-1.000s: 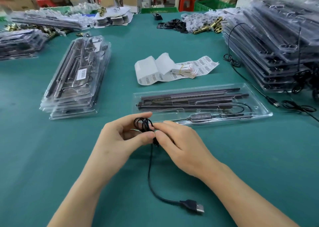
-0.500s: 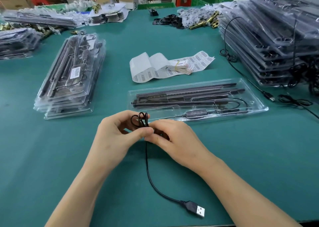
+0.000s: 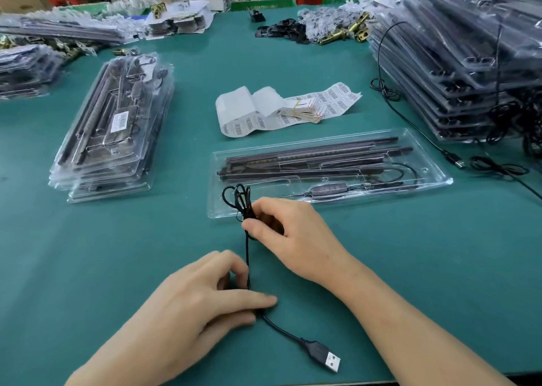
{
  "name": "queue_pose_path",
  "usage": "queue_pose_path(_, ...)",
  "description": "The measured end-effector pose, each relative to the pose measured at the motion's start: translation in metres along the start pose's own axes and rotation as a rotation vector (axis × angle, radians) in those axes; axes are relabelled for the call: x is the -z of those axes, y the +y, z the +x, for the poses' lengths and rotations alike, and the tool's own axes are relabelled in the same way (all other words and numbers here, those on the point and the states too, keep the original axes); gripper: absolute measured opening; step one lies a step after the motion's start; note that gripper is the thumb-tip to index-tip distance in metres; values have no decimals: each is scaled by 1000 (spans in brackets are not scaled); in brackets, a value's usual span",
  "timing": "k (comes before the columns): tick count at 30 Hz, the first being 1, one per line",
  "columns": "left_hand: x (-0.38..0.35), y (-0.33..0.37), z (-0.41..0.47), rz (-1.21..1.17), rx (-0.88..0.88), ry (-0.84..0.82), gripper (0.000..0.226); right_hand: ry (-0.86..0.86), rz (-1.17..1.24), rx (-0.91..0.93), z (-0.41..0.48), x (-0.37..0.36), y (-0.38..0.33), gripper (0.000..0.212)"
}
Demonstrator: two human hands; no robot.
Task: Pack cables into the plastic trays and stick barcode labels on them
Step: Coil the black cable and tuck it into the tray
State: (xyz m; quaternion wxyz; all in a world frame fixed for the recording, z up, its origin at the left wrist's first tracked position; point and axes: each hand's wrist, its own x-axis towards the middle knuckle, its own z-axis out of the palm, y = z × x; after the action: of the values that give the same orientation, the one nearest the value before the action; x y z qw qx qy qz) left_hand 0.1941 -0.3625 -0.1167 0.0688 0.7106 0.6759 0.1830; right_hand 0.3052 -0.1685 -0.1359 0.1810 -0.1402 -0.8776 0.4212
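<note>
cable (image 3: 247,256) first: black and thin, it runs straight away from us between our two hands, over the green table (image 3: 117,253). our right hand (image 3: 296,239) pinches the small bundle of loops (image 3: 237,199) at the far end, thumb and fingertips clamped on it right at the near edge of the open plastic tray (image 3: 437,180). our left hand (image 3: 199,306) sits nearer to us, fingers curled round the loose run with the thumb laid across it. from under that hand the tail curves off to the usb plug (image 3: 328,360), which lies flat on the table. so we judge we're mid-coil: part of the lead is wound, the rest not yet. the tray carries its dark bars and the inline controller (image 3: 328,190), with a bare pocket at its near left. next we'd need to gather the remaining run into the bundle, plug included, then seat it in that pocket without the loops springing open. barcode labels (image 3: 337,98) wait just beyond the tray. a stack of packed trays (image 3: 111,127) sits to the left, a taller stack (image 3: 469,72) to the right.
</note>
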Motion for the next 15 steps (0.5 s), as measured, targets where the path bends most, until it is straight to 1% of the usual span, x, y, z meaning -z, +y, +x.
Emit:
queue_pose_path(2,3,3,4,-78,-8,-53,21,2,7,-2,0,0,0,10)
queue_pose_path(5,4,6,12,-81,-83,-67,14,6,0,-3,-1,0,-1,12)
queue_pose_path(8,1,12,18,-58,-104,-36,17,11,-15,1,-1,0,0,15)
queue_pose_path(10,1,15,18,-136,-49,6,13,9,-41,6,0,0,-1,14)
queue_pose_path(12,4,16,17,-319,31,70,5,-9,-107,12,0,0,-3,12)
queue_pose_path(13,5,17,17,-392,59,122,6,-22,-148,14,0,0,-4,11)
queue_pose_path(15,10,18,23,-461,93,238,11,-46,-212,19,-1,-1,-7,11)
